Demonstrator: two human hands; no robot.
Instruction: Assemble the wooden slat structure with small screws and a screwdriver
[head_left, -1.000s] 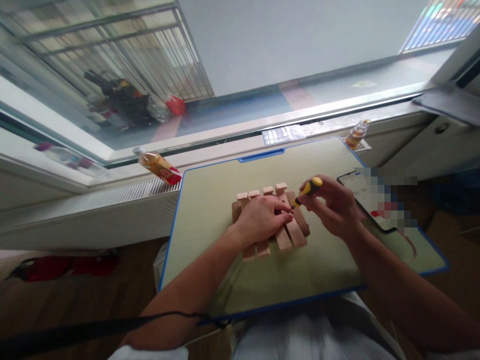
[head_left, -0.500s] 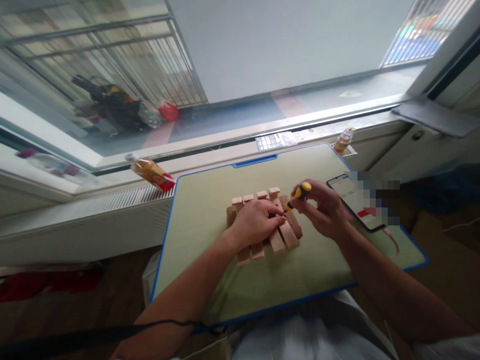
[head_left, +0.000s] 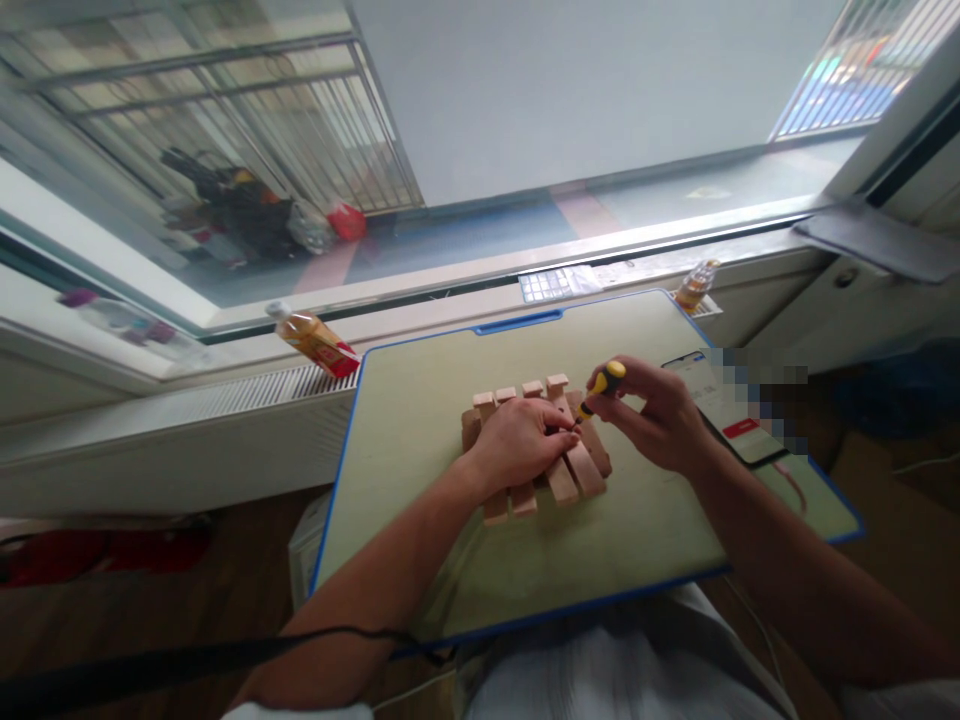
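A small rack of pale wooden slats [head_left: 571, 474] lies in the middle of a green lap board with a blue rim [head_left: 420, 440]. My left hand [head_left: 521, 444] rests on top of the slats, its fingers pinched together near the tip of a screwdriver. My right hand [head_left: 651, 418] is closed round that screwdriver [head_left: 602, 387], which has a yellow and black handle. The tool slants down to the left, its tip meeting the slats beside my left fingertips. What my left fingers pinch is too small to make out.
A phone [head_left: 731, 412] lies on the board's right side. A bottle of orange drink [head_left: 313, 341] lies on the radiator ledge to the left, a smaller bottle [head_left: 695, 285] stands at the board's far right corner. A window runs along the far side.
Both hands stay on the slats with the screwdriver in the same place. Only the camera's view has shifted slightly.
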